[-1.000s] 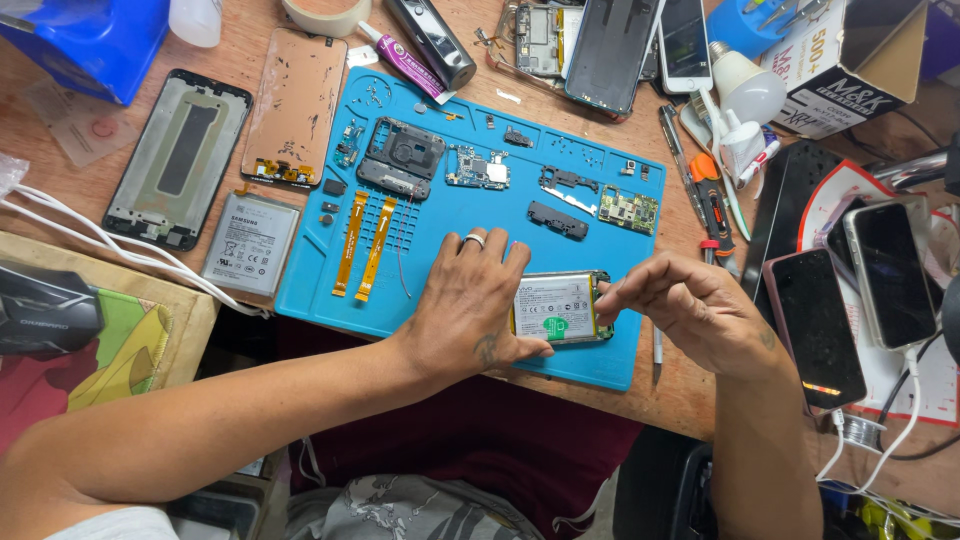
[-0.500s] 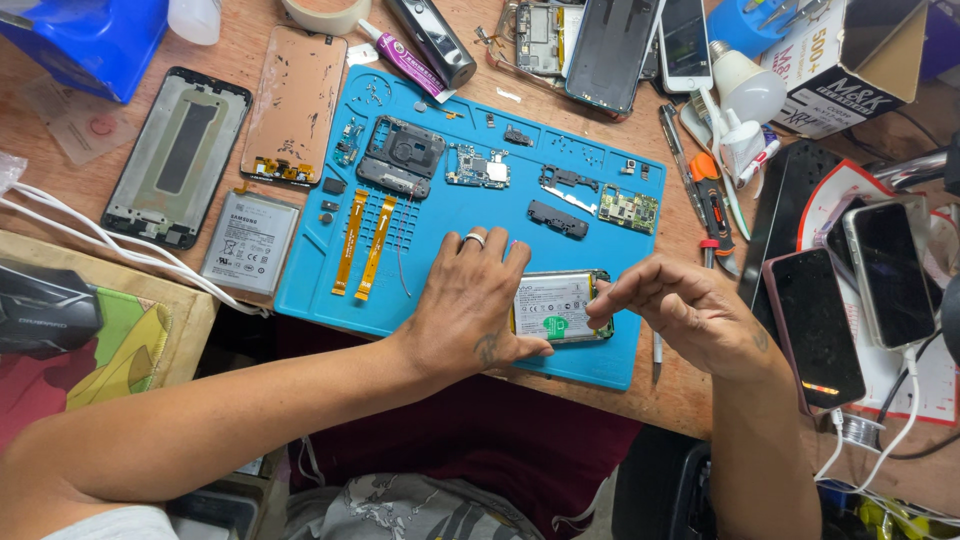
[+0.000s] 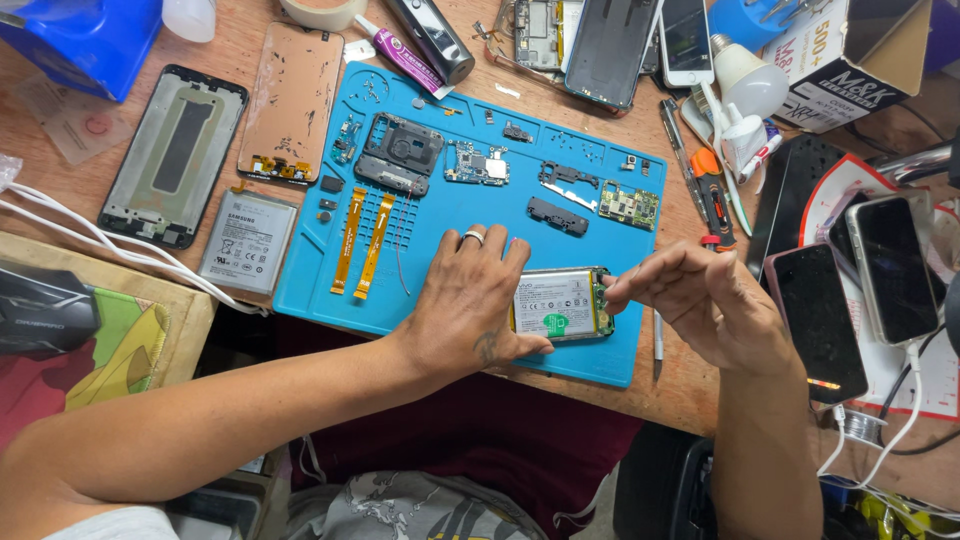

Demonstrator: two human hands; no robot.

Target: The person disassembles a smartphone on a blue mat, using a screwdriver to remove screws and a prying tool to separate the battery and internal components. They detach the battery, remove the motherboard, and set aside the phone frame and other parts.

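A small opened phone body with a white battery and a green sticker [image 3: 560, 305] lies on the near right part of the blue repair mat [image 3: 440, 195]. My left hand [image 3: 475, 300], with a ring on one finger, lies flat on the mat and presses the left edge of the phone body. My right hand [image 3: 700, 300] hovers just right of it, thumb and forefinger pinched together at the body's upper right corner. Whether anything tiny sits in that pinch I cannot tell.
On the mat lie two orange flex cables [image 3: 362, 243], a black camera frame [image 3: 400, 153] and small circuit boards [image 3: 628, 205]. A loose battery [image 3: 247, 242] and phone frames [image 3: 175, 155] lie left. A screwdriver [image 3: 712, 200] and several phones [image 3: 815, 320] lie right.
My right hand has lifted slightly and drawn its pinched fingers to the upper right corner of the phone body. My left hand has stayed pressed on it.
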